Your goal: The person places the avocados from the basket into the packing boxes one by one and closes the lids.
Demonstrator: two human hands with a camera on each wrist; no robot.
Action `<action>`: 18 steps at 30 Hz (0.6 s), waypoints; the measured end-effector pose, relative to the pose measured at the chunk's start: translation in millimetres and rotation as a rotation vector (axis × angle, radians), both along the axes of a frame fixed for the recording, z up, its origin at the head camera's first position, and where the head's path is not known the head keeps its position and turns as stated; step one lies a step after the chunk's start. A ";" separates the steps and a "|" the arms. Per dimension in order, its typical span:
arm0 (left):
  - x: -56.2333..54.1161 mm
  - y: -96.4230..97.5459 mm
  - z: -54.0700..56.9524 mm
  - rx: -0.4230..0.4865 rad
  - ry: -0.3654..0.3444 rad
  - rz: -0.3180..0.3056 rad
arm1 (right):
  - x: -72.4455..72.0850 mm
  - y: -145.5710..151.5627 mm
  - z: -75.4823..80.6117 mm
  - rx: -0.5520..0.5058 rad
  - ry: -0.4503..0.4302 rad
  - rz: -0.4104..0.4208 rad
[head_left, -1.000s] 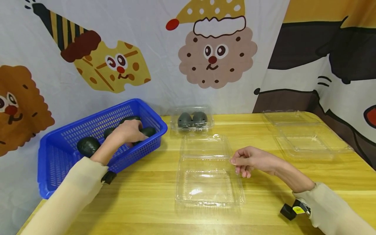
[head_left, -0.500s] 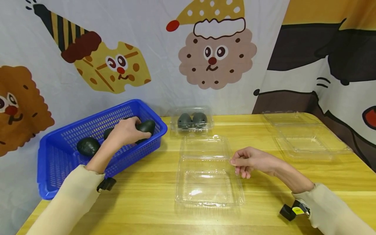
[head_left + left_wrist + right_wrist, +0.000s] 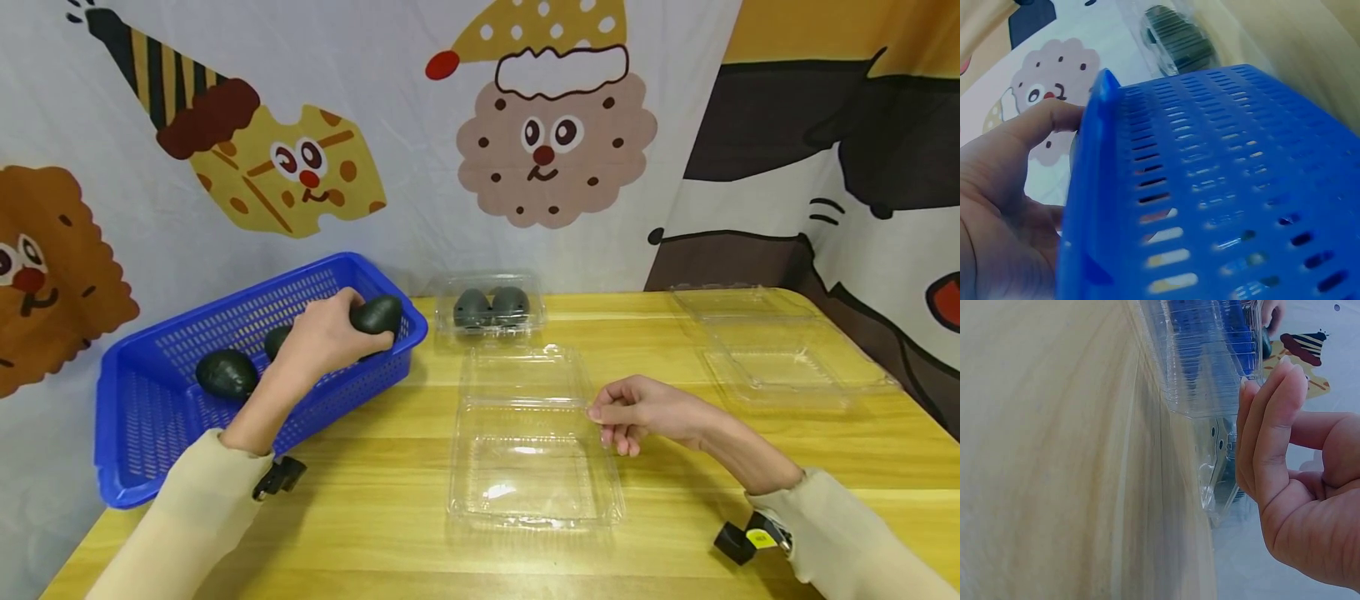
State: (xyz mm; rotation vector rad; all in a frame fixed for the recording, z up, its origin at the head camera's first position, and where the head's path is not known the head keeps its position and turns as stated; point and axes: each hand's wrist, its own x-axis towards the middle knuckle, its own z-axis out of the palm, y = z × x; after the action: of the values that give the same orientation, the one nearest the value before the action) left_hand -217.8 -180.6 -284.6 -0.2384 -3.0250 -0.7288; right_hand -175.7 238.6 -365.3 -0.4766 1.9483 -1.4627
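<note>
Head view: the left hand [image 3: 326, 337] grips an avocado [image 3: 378, 315] at the end of the basket [image 3: 386, 358]; the right hand [image 3: 656, 410] pinches the edge of the open box [image 3: 534, 471], seemingly steadying it on the wooden desk [image 3: 360, 517] before a cartoon cloth [image 3: 416, 142]. Left wrist view: the basket mostly hides the avocado. Right wrist view: pale grain stretches beside the hand.

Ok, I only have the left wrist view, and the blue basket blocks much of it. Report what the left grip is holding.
Observer: The left grip holds a dark green fruit at the right end of the blue basket.
Operator: Now give me the right grip.
Observer: The right grip pinches the right edge of an open clear container.
Operator: Check inside the basket.
Observer: At least two other fruits lie there.
</note>
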 end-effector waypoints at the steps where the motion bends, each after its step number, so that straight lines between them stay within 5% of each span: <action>1: 0.9 1.0 1.1 0.001 0.007 0.005 | 0.1 0.2 0.0 -0.001 -0.001 -0.001; 18: 13.5 5.6 9.1 0.058 0.089 0.010 | 1.0 -0.5 -0.6 -0.009 0.009 0.013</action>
State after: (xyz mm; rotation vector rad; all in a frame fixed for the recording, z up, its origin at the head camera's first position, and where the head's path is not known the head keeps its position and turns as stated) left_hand -204.3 -175.1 -275.6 -0.2473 -2.9144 -0.7814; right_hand -174.7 238.1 -365.9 -0.5001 1.9426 -1.4643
